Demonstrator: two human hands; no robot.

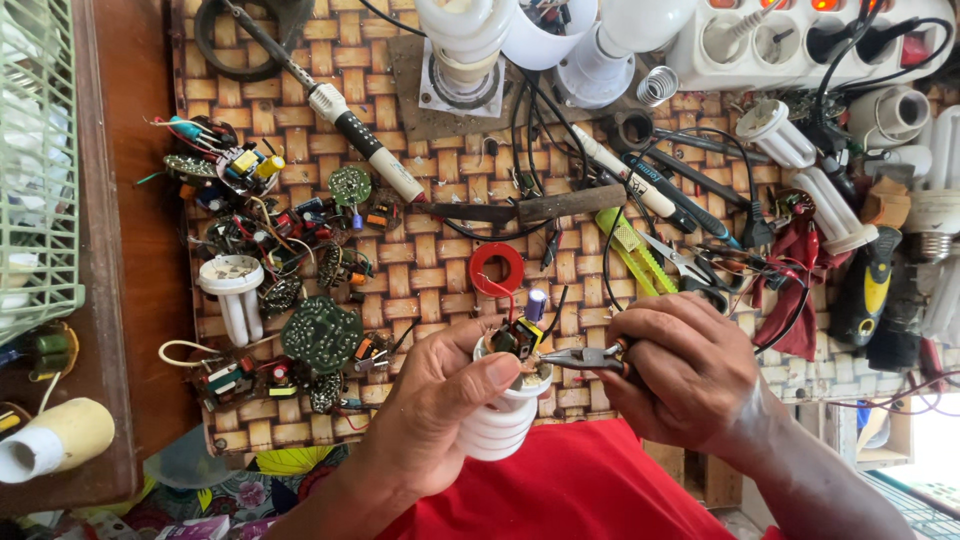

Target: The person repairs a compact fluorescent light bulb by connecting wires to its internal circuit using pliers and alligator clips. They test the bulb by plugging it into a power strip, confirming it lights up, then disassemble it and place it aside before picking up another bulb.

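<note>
My left hand (pixel 440 405) is wrapped around a white spiral lamp (pixel 500 425), base up, with its small circuit board (pixel 520 335) exposed on top. My right hand (pixel 690 375) grips small pliers (pixel 585 357) whose jaws point left and touch the edge of the board. A purple capacitor (pixel 537 303) and a red wire stick up from the board. Both hands hover over the near edge of a woven mat (pixel 440 260).
Several loose circuit boards (pixel 320 335) and a lamp base (pixel 232 290) lie at the left. A soldering iron (pixel 350 125), a red tape roll (pixel 497 268), a yellow cutter (pixel 632 250), scissors (pixel 690 265), lamps and a power strip (pixel 810 35) crowd the far side. A green basket (pixel 35 160) stands far left.
</note>
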